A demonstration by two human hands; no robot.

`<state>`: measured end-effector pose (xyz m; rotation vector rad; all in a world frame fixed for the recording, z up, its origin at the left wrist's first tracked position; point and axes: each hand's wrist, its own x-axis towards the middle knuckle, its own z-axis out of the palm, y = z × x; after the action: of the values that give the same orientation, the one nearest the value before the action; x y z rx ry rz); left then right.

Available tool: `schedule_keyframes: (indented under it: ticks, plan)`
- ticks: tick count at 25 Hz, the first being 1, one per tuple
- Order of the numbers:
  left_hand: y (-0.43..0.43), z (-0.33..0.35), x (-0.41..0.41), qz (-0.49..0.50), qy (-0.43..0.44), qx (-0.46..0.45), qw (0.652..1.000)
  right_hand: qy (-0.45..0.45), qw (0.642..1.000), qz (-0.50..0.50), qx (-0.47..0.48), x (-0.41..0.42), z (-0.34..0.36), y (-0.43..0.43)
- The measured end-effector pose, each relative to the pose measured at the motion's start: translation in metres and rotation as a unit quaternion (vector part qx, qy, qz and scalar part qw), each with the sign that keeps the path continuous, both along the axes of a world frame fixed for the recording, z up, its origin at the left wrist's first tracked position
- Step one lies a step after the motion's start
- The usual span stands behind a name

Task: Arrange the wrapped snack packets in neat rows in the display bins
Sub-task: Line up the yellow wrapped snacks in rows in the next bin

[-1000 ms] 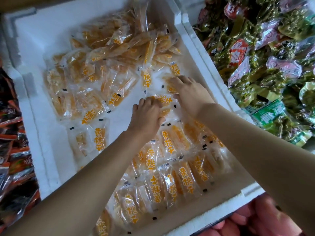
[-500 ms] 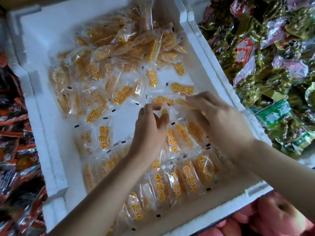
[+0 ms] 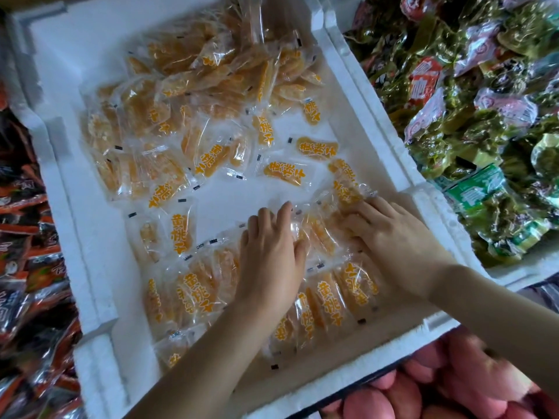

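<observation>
A white foam bin (image 3: 364, 95) holds clear snack packets with orange lettering. A loose heap of packets (image 3: 211, 74) fills its far half. Near the front wall the packets lie in overlapping rows (image 3: 329, 300). Single packets lie between, one (image 3: 316, 148) by the right wall, one (image 3: 284, 173) beside it, and one upright (image 3: 181, 229) at the left. My left hand (image 3: 272, 255) lies palm down, fingers apart, on the second row. My right hand (image 3: 393, 237) presses its fingertips on a packet (image 3: 344, 189) at the row's right end.
A neighbouring bin on the right holds green and pink wrapped packets (image 3: 484, 116). Dark red and black packets (image 3: 24, 267) crowd the left side. Pink rounded items (image 3: 438, 388) sit below the bin's front wall. Bare white bin floor (image 3: 230, 204) shows in the middle.
Both hands have drawn back from the middle of the bin toward the front rows. The packet pinched between them half a second ago now lies down under my right fingertips.
</observation>
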<state>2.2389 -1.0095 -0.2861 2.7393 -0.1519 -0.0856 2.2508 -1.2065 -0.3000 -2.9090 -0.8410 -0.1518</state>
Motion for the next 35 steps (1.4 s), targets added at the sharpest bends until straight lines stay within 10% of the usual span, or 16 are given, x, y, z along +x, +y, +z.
schedule_keyframes:
  ticks: [10, 20, 27, 35]
  plan:
    - [0.045, 0.001, 0.071, 0.009, -0.094, 0.021, 0.995, 0.073, 0.992, -0.061, 0.077, 0.08, 0.022, 0.061]
    - [0.055, -0.022, 0.139, 0.109, 0.039, -0.098, 0.988, 0.123, 0.983, -0.134, -0.021, 0.12, 0.012, 0.103]
    - [0.075, 0.032, 0.082, 0.138, -0.025, -0.34, 0.93, 0.047, 0.948, -0.17, 0.266, 0.075, 0.058, 0.085]
    - [0.105, 0.053, -0.025, -0.028, 0.183, -0.237, 0.954, 0.304, 0.911, -0.082, 0.267, -0.03, 0.056, 0.083]
